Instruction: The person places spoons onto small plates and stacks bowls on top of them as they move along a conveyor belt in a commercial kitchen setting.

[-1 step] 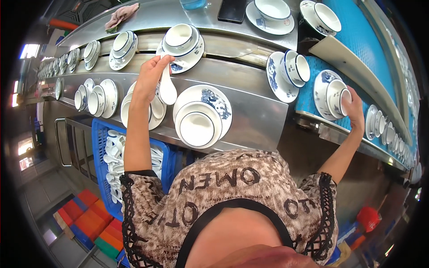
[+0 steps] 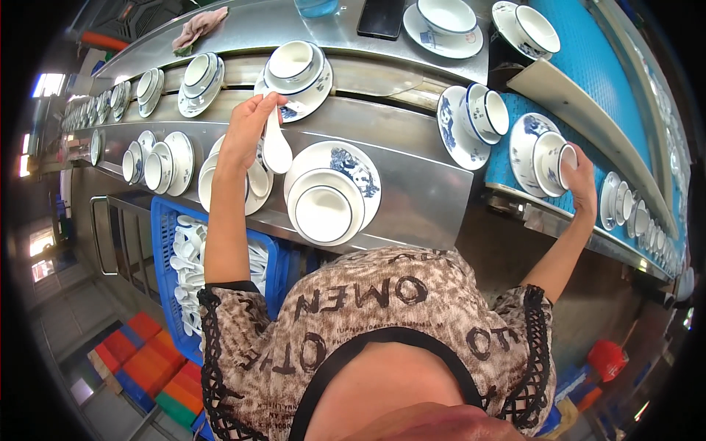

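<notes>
My left hand [image 2: 246,128] pinches the handle of a white soup spoon [image 2: 276,151], bowl end hanging down. Just beyond it is a stack of plate, bowl and cup [image 2: 312,92]. Under my left forearm a partly hidden set has a spoon [image 2: 257,178] in it. Nearer me stands another set, a blue-patterned plate [image 2: 355,165] bearing a bowl and a cup [image 2: 322,213]. At the right, my right hand [image 2: 581,180] closes around the edge of a cup [image 2: 568,163], nested with a bowl on a patterned plate [image 2: 522,151], on a blue conveyor belt.
A blue basket [image 2: 163,257] heaped with white spoons stands below the steel counter [image 2: 426,198]. More sets line the left and the blue belt [image 2: 614,95]. A pale guide bar [image 2: 581,125] crosses the belt. A phone [image 2: 380,18] and a cloth [image 2: 198,31] lie at the back.
The set at my right hand and its neighbours on the belt have shifted slightly left. The far set beside the spoon also sits slightly further left. Both hands keep their grip.
</notes>
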A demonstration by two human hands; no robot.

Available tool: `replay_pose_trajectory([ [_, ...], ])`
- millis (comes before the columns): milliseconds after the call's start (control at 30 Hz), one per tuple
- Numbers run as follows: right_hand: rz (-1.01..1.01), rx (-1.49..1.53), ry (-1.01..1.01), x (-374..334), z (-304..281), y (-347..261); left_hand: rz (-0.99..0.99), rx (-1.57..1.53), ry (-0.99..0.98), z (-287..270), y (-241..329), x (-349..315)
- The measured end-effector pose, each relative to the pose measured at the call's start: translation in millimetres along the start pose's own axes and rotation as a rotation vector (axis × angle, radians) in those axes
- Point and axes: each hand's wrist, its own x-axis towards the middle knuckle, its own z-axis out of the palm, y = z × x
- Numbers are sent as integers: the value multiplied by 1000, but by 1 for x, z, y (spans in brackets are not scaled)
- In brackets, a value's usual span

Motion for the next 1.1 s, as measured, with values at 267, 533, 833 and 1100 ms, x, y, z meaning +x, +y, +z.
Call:
replay_pose_trajectory([
  [267,39,390,128,-6,32,-11,-11,-180,-16,0,-5,2],
  [533,-100,311,108,-1,87,-78,-12,-245,-5,26,0,15],
  [833,-204,39,187,22,125,-83,-111,-182,-10,56,6,22],
  [1100,-120,262,-179,-2,120,-118,3,12,111,41,7,11],
])
